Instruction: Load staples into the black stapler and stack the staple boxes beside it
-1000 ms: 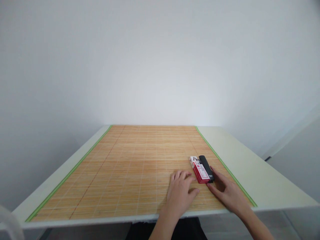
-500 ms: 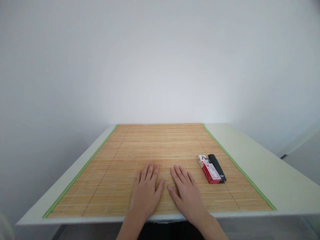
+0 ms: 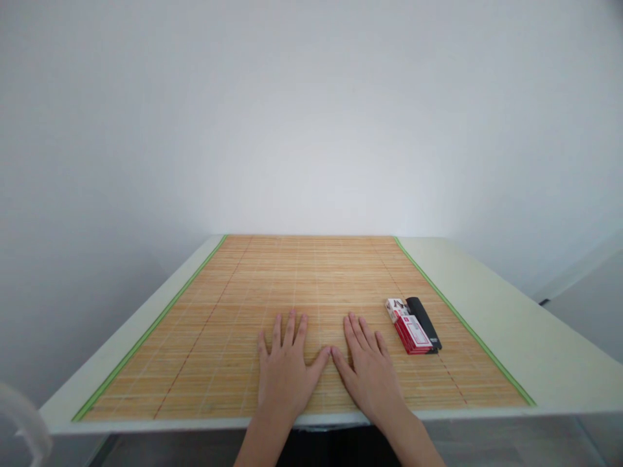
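Both hands lie flat and open on the mat point(image 3: 233, 305), holding nothing: left hand point(image 3: 286, 371), right hand point(image 3: 370, 371), thumbs touching. The red box point(image 3: 409, 329) and black stick point(image 3: 424, 320) sit at two o'clock from the right hand, untouched. It looks like a rest step.

2 bare forearms, no sleeves, no rings

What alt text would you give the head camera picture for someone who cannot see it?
Two bare hands, the left hand and the right hand, lie flat and open, thumbs almost touching, on a bamboo mat covering a pale table. To their right on the mat lie a red and white box and a black stapler, side by side.
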The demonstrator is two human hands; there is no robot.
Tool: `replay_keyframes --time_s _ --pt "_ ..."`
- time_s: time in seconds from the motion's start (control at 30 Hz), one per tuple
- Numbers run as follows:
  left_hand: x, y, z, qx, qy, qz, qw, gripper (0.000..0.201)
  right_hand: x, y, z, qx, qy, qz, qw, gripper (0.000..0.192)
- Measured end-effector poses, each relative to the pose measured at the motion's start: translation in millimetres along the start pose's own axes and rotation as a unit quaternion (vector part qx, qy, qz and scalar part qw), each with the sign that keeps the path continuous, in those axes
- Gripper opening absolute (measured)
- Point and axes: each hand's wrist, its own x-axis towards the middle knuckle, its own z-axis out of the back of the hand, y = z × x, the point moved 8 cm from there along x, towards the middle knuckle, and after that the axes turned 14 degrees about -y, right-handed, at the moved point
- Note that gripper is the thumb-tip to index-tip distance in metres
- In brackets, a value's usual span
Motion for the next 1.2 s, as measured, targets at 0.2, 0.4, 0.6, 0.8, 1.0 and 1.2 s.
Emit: replay_keyframes --time_s 0.2,0.4,0.6,0.8,1.0,1.2 --pt "-0.6 -0.4 -0.9 0.000 0.002 0.004 1.000 0.079 -1.3 0.9 4.6 -0.006 -0.017 0.003 1.000 0.067" --pt "0.2 -1.3 -1.1 0.004 0.001 0.007 1.000 0.078 -1.6 1.5 5.4 -0.004 -0.017 0.001 1.000 0.067" --pt "0.3 -1.5 -0.7 0.003 -0.001 0.004 1.000 0.079 -1.9 1.3 6.7 -0.003 -0.019 -0.002 1.000 0.067" --pt "0.5 -0.9 -1.0 -0.002 0.006 0.002 1.000 0.078 -1.9 1.6 5.9 -0.002 -0.022 0.003 1.000 0.067" --pt "0.6 -1.4 0.2 -0.005 0.008 0.002 1.000 0.079 -2.2 1.7 6.2 -0.005 -0.021 0.003 1.000 0.067" --pt "0.6 -1.4 0.7 -0.010 0.006 0.003 1.000 0.077 -2.4 2.1 7.2 -0.005 -0.018 0.002 1.000 0.067"
